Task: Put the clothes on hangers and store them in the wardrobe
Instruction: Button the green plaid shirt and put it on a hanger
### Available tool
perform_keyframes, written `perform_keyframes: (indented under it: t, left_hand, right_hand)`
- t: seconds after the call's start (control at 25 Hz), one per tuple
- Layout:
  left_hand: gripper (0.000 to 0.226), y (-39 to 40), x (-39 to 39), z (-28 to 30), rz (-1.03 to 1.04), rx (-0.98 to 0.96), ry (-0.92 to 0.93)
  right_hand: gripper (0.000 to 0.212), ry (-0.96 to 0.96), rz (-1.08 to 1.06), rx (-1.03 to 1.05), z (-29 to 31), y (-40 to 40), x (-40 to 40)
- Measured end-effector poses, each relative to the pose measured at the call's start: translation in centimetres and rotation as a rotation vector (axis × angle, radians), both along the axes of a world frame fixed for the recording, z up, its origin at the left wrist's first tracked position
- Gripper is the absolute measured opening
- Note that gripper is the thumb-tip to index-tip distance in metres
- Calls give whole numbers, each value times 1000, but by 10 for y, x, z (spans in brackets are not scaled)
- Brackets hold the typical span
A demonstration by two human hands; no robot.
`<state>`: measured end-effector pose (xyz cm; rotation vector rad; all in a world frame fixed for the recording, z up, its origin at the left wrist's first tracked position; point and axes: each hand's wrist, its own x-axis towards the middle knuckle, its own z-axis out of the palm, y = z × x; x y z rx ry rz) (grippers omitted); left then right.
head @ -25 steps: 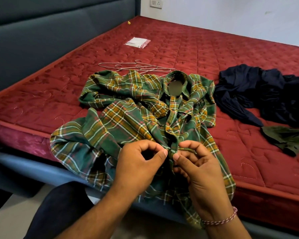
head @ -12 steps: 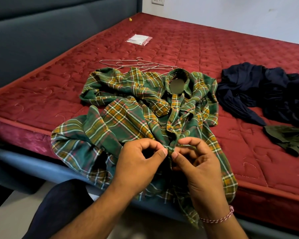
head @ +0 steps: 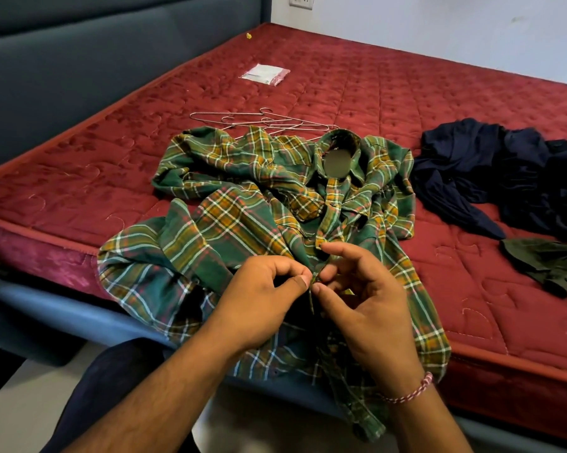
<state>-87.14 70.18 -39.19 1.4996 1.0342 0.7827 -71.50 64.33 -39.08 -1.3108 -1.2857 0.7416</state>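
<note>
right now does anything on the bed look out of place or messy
The green plaid shirt lies rumpled, its hem hanging over the red mattress edge where both hands pinch its placket. The wire hangers are partly buried under it. A small plastic packet lies alone farther back.

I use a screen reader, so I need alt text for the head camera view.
Both hands, left hand and right hand, pinch the front placket of a green plaid shirt spread on a red mattress. Wire hangers lie behind the shirt; dark clothes are piled to its right.
</note>
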Motion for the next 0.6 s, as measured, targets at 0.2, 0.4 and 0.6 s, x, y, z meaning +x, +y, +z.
perform_keyframes:
  t: [0.2, 0.4, 0.6]
  left_hand:
    - [17, -2, 2, -1, 33, -28, -24]
    - [15, 0, 1, -7, 5, 42, 27]
    - [12, 2, 0, -9, 15, 115, 63]
  right_hand:
    - [50, -68, -42, 38, -5, 0, -5]
    - [33, 319, -28, -92, -1, 2, -1]
    - [25, 341, -10, -149, 4, 7, -1]
